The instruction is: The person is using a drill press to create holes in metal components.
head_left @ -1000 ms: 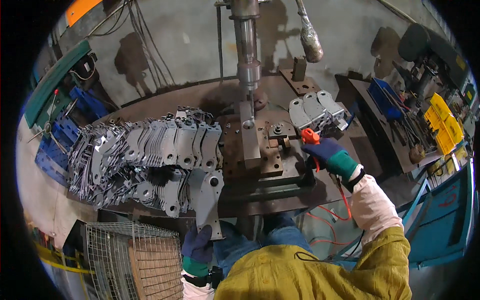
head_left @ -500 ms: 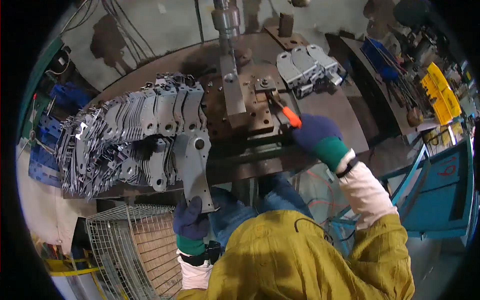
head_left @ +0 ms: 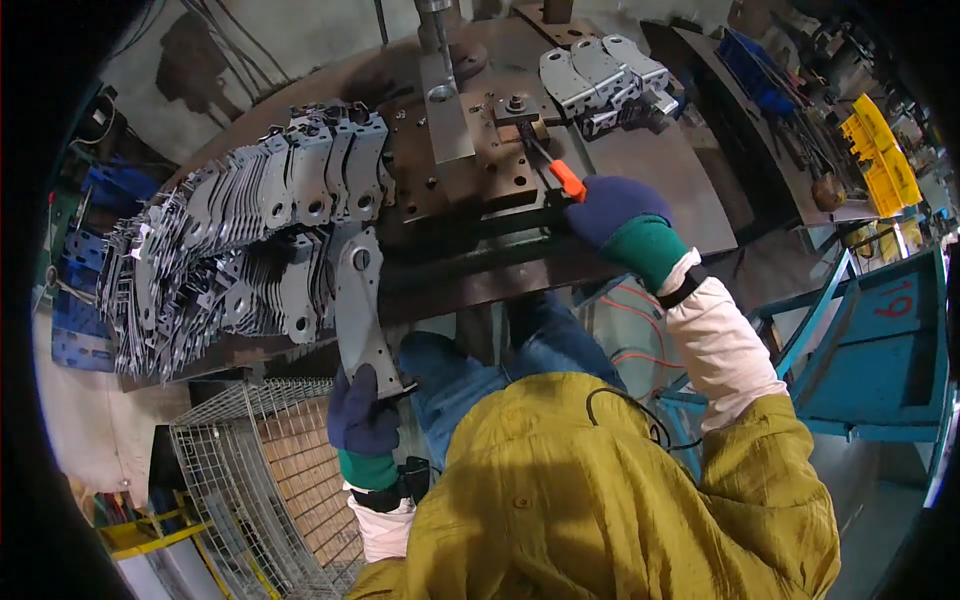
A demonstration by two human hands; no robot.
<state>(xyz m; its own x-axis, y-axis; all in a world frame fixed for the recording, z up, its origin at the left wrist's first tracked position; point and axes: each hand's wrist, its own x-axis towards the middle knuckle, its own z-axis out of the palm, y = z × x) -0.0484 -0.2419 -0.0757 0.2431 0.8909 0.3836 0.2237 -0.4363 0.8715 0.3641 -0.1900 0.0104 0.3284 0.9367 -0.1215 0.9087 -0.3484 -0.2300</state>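
The two hands are well apart, each in a dark blue glove with a green cuff. The left hand point(head_left: 363, 415), low on the left, is clamped on the bottom end of a long, curved, flat grey metal plate point(head_left: 362, 310) with a large round hole near its top; the plate slants upright in front of the edge of a dark brown metal counter point(head_left: 690, 200), its upper end overlapping the nearest stacked parts, though whether it touches them cannot be told. The right hand point(head_left: 622, 218) is closed around a bright orange tool point(head_left: 568, 180) whose thin metal stem reaches up and left to a small bolted metal clamp point(head_left: 517, 105) on a brown, drilled steel base point(head_left: 415, 190). A grey rectangular steel bar point(head_left: 452, 135) lies over that base. On the counter's left, similar curved grey plates stand packed in dense rows point(head_left: 290, 190); on its right, just beyond the clamp, sits a small group of grey metal brackets point(head_left: 600, 75). A silver wire-mesh basket point(head_left: 222, 450) stands below the counter, left of the left hand. A thin orange hose point(head_left: 645, 357) loops below the right hand, and a teal metal frame point(head_left: 880, 350) stands further right.
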